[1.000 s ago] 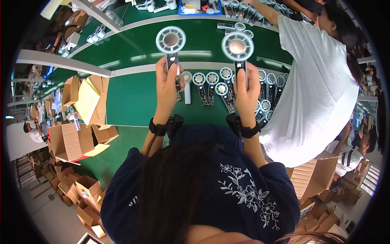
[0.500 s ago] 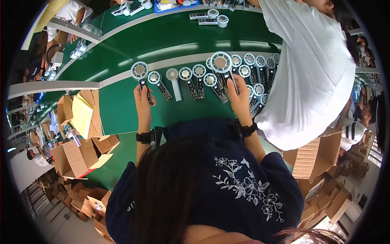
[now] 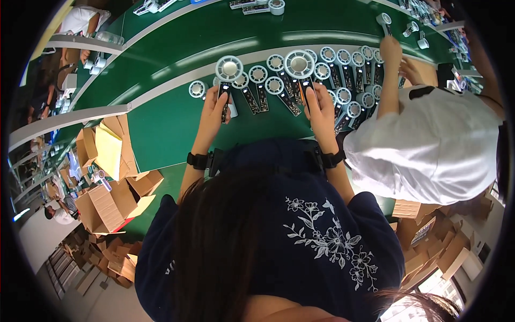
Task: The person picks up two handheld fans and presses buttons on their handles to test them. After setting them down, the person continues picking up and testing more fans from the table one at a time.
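Note:
My left hand (image 3: 212, 118) is closed round the handle of a handheld fan (image 3: 229, 70) with a pale blue round head; dark circuit parts show along its handle. In my right hand (image 3: 322, 114) is another such handheld fan (image 3: 299, 65), held upright by its handle. Both are raised above the green table, heads pointing away from me. Behind and between them lies a row of similar fans (image 3: 258, 75), their handles showing circuit boards. One fan (image 3: 197, 89) lies left of my left hand. More fans (image 3: 343, 96) lie right of my right hand.
A co-worker in a white shirt (image 3: 424, 142) sits close on my right, a hand (image 3: 390, 51) at a fan across the table. A grey rail (image 3: 177, 86) runs behind the row. Open cardboard boxes (image 3: 104, 206) stand on the left; more boxes (image 3: 429, 241) are behind the co-worker.
My left hand has moved right with its fan, in front of the row. My right hand still holds its fan. The co-worker has shifted right and back, uncovering the table there.

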### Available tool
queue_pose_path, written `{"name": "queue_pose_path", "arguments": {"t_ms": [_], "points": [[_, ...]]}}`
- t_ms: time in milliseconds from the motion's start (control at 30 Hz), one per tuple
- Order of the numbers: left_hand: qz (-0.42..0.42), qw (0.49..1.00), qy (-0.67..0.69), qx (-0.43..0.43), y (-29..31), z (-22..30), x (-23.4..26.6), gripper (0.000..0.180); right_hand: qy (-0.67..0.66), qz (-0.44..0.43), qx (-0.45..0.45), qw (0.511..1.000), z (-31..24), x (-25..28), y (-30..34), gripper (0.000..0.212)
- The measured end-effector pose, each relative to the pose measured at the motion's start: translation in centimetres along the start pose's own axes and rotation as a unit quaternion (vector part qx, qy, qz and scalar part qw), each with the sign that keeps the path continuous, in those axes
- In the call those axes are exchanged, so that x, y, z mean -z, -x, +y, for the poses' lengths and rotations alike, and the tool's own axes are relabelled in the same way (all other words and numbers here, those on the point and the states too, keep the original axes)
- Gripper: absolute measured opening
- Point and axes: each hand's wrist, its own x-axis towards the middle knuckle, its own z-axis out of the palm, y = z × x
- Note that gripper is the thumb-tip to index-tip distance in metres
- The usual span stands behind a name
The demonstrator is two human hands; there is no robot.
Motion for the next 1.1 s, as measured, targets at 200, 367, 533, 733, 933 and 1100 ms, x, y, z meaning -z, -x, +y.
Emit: {"name": "queue_pose_path", "arguments": {"t_ms": [200, 367, 533, 733, 933, 1100], "points": [[-0.206, 0.947, -0.237, 0.070, -0.7, 0.0, -0.2, 0.043, -0.047, 0.025, -0.178, 0.983, 0.6, 2.9, 2.4, 0.025], [-0.354, 0.891, -0.245, 0.141, -2.4, -1.6, -2.7, 0.045, -0.043, 0.067, -0.230, 0.970, 3.7, 7.2, 4.4, 0.026], [-0.443, 0.795, -0.413, 0.041, -4.5, -5.4, -4.9, 0.048, -0.028, 0.091, -0.255, 0.962, 3.9, 9.3, 6.3, 0.027], [-0.485, 0.726, -0.478, -0.095, -5.5, -7.1, -4.8, 0.050, 0.272, -0.139, -0.102, 0.947, 5.2, 9.5, 6.9, 0.030], [-0.397, 0.801, -0.427, -0.140, -3.2, -10.3, -2.4, 0.045, 0.353, -0.268, -0.084, 0.893, 8.5, 5.3, 4.0, 0.033], [-0.311, 0.863, -0.393, -0.060, 0.2, -12.0, -0.1, 0.043, 0.509, -0.286, 0.057, 0.810, 9.4, 2.1, 1.4, 0.035]]}}
